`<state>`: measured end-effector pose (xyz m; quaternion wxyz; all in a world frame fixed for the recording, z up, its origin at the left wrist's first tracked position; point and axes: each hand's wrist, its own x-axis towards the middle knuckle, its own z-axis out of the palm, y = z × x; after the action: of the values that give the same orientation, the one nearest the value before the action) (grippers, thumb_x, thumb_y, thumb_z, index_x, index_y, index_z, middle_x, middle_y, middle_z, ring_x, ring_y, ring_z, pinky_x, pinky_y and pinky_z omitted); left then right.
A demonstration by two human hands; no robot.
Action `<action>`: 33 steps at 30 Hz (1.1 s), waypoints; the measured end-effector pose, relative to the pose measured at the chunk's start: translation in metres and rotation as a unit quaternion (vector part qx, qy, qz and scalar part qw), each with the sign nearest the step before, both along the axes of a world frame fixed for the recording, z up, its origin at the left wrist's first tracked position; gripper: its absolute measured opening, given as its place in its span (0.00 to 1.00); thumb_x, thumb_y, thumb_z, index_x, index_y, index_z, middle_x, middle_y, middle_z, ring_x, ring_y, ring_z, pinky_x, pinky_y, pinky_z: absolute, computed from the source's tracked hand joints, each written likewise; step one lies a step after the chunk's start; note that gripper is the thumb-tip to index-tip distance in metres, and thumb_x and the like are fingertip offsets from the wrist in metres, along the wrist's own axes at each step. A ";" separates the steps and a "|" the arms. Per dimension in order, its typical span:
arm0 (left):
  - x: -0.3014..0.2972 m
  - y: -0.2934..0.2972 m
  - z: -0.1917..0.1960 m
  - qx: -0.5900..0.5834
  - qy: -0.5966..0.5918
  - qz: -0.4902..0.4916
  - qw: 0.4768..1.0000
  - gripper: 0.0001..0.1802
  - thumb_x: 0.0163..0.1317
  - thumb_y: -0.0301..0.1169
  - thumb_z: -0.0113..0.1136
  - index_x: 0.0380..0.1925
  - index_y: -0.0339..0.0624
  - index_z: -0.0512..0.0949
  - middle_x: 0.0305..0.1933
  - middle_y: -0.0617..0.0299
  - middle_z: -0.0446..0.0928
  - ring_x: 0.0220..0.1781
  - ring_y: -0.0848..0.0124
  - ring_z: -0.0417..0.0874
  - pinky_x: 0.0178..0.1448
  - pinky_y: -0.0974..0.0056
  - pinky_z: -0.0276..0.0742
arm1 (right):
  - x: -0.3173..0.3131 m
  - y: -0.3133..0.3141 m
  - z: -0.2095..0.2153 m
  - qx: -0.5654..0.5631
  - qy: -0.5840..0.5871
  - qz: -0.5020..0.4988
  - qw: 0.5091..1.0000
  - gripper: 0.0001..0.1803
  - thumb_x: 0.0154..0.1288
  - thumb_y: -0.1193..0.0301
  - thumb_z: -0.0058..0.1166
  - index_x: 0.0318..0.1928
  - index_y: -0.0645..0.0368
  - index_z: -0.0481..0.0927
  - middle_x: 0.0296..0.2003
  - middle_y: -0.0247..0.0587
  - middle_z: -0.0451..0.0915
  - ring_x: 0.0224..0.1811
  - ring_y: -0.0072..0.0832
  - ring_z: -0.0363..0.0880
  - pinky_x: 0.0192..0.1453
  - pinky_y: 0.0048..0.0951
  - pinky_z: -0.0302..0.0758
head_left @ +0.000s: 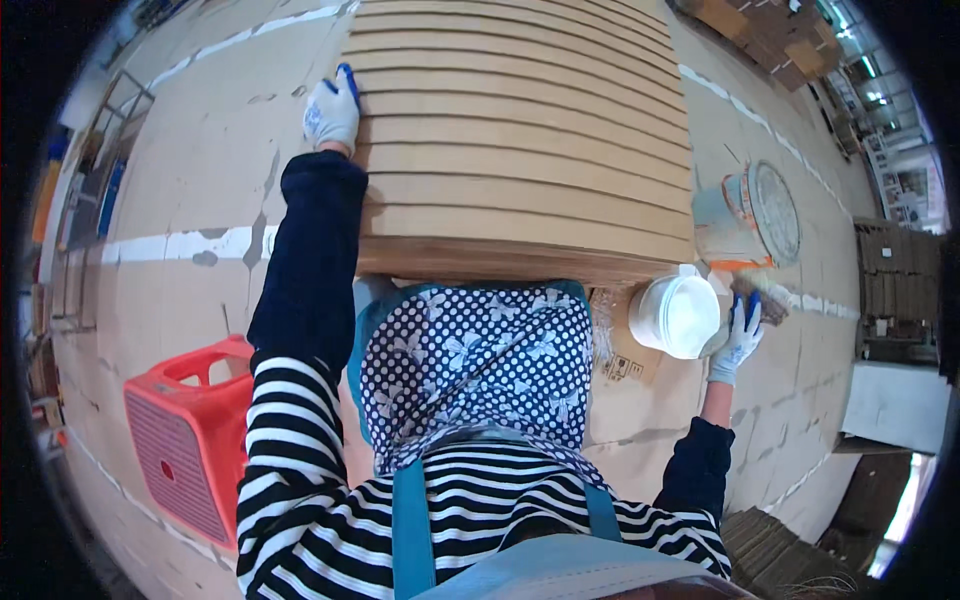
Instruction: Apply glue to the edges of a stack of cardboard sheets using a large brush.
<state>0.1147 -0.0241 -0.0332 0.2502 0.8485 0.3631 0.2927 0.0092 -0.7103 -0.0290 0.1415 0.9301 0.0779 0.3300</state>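
Even daylight fills my workspace from above, bright but soft, with only a thin shadow beneath the stacked cardboard sheets (pixel 520 130) in front of me. The strongest light pours in at the upper right, where roof lamps (pixel 868 65) blow out to white. The white bucket (pixel 676 315) near my right hand (pixel 740 335) glares slightly. The fisheye lens bows every straight edge, and a black vignette rings the frame. Focus stays crisp centrally, softening toward the rim.
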 end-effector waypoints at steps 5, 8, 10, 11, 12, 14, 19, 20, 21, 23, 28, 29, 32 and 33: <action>0.005 -0.009 0.002 0.004 -0.007 0.001 1.000 0.33 0.55 0.61 0.43 0.31 0.39 0.77 0.38 0.43 0.76 0.42 0.48 0.77 0.46 0.49 0.70 | -0.002 0.187 0.082 0.210 -0.062 0.301 0.928 0.15 0.54 0.77 0.57 0.44 0.62 0.78 0.49 0.46 0.74 0.52 0.38 0.71 0.54 0.34 0.68; 0.001 -0.010 0.000 0.012 -0.006 0.001 1.000 0.33 0.55 0.60 0.43 0.31 0.38 0.77 0.38 0.43 0.76 0.42 0.48 0.76 0.47 0.50 0.69 | -0.003 0.282 0.104 0.240 0.017 0.383 0.892 0.14 0.55 0.78 0.55 0.44 0.64 0.77 0.47 0.45 0.75 0.47 0.33 0.74 0.49 0.29 0.71; 0.002 -0.014 0.000 0.016 -0.006 0.002 1.000 0.33 0.56 0.60 0.43 0.32 0.38 0.77 0.38 0.43 0.76 0.42 0.48 0.76 0.48 0.51 0.69 | 0.009 0.321 0.106 0.332 0.139 0.374 0.855 0.10 0.54 0.75 0.57 0.39 0.63 0.78 0.40 0.43 0.78 0.42 0.33 0.76 0.44 0.30 0.74; 0.001 -0.012 -0.002 0.022 -0.010 0.003 1.000 0.33 0.55 0.60 0.43 0.31 0.38 0.76 0.38 0.44 0.76 0.42 0.49 0.76 0.47 0.51 0.69 | 0.019 0.340 0.103 0.331 0.145 0.379 0.852 0.10 0.54 0.75 0.57 0.39 0.63 0.78 0.40 0.43 0.78 0.42 0.33 0.76 0.44 0.30 0.74; 0.004 -0.012 -0.005 0.015 -0.026 0.000 1.000 0.32 0.55 0.61 0.44 0.30 0.39 0.76 0.37 0.45 0.76 0.41 0.50 0.76 0.47 0.51 0.70 | 0.030 0.360 0.105 0.511 0.260 0.323 0.753 0.09 0.54 0.73 0.58 0.36 0.63 0.79 0.35 0.41 0.79 0.35 0.29 0.77 0.38 0.29 0.74; 0.010 -0.017 -0.004 0.015 -0.037 -0.004 0.999 0.32 0.54 0.61 0.45 0.29 0.39 0.76 0.37 0.46 0.76 0.41 0.50 0.77 0.46 0.51 0.70 | 0.060 0.379 0.101 0.667 0.361 0.243 0.605 0.09 0.54 0.71 0.58 0.34 0.63 0.79 0.30 0.39 0.80 0.28 0.24 0.77 0.32 0.27 0.74; 0.007 -0.016 -0.005 0.029 -0.036 0.014 0.999 0.31 0.53 0.61 0.46 0.30 0.40 0.76 0.37 0.46 0.76 0.42 0.51 0.77 0.46 0.51 0.70 | 0.098 0.411 0.083 0.549 0.344 0.339 0.682 0.12 0.51 0.66 0.59 0.28 0.65 0.80 0.20 0.36 0.79 0.19 0.21 0.75 0.24 0.26 0.71; 0.008 -0.016 -0.005 0.032 -0.037 0.014 0.999 0.31 0.53 0.61 0.46 0.30 0.41 0.76 0.37 0.46 0.76 0.42 0.51 0.77 0.46 0.51 0.70 | 0.100 0.415 0.082 0.521 0.338 0.347 0.702 0.13 0.50 0.66 0.59 0.26 0.65 0.80 0.20 0.36 0.79 0.19 0.21 0.75 0.25 0.26 0.71; 0.009 -0.016 -0.005 0.035 -0.038 0.014 0.999 0.31 0.53 0.61 0.47 0.30 0.41 0.76 0.36 0.47 0.76 0.42 0.51 0.77 0.46 0.51 0.70 | 0.101 0.417 0.081 0.519 0.339 0.348 0.703 0.13 0.50 0.66 0.59 0.26 0.65 0.80 0.20 0.36 0.79 0.19 0.21 0.75 0.25 0.26 0.71; 0.008 -0.017 -0.005 0.032 -0.039 0.011 0.999 0.31 0.53 0.61 0.47 0.30 0.41 0.75 0.37 0.46 0.76 0.42 0.51 0.77 0.45 0.51 0.70 | 0.098 0.419 0.077 0.439 0.321 0.337 0.769 0.08 0.52 0.71 0.57 0.25 0.65 0.80 0.21 0.36 0.79 0.22 0.20 0.76 0.28 0.22 0.71; 0.002 -0.014 -0.005 0.033 -0.046 0.005 0.998 0.30 0.52 0.60 0.49 0.30 0.39 0.74 0.37 0.46 0.75 0.41 0.50 0.76 0.45 0.50 0.70 | 0.074 0.408 0.072 0.399 0.425 0.274 0.765 0.07 0.52 0.73 0.56 0.23 0.65 0.79 0.21 0.37 0.79 0.25 0.19 0.76 0.30 0.22 0.72; 0.003 -0.015 -0.004 0.034 -0.052 0.003 0.998 0.30 0.52 0.59 0.50 0.29 0.39 0.73 0.36 0.46 0.75 0.41 0.50 0.76 0.44 0.50 0.70 | 0.083 0.410 0.075 0.399 0.421 0.277 0.766 0.07 0.52 0.73 0.56 0.23 0.65 0.79 0.21 0.37 0.79 0.25 0.19 0.76 0.30 0.22 0.72; 0.000 -0.014 -0.001 0.020 -0.026 0.008 0.999 0.29 0.51 0.58 0.51 0.31 0.40 0.73 0.37 0.48 0.75 0.41 0.51 0.76 0.45 0.50 0.69 | 0.134 0.422 0.101 0.560 0.392 0.323 0.655 0.07 0.52 0.73 0.56 0.22 0.64 0.78 0.20 0.35 0.77 0.23 0.19 0.74 0.29 0.22 0.71; 0.000 -0.015 0.002 0.013 -0.014 0.009 1.000 0.28 0.51 0.58 0.52 0.31 0.41 0.73 0.37 0.49 0.75 0.42 0.52 0.76 0.45 0.50 0.69 | 0.156 0.432 0.115 0.541 0.339 0.358 0.681 0.08 0.51 0.71 0.56 0.22 0.64 0.79 0.20 0.35 0.77 0.23 0.19 0.74 0.29 0.23 0.70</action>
<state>0.1150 -0.0389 -0.0314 0.2416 0.8441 0.3638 0.3111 0.1654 -0.2786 0.0863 -0.5516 0.7942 0.2550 0.0022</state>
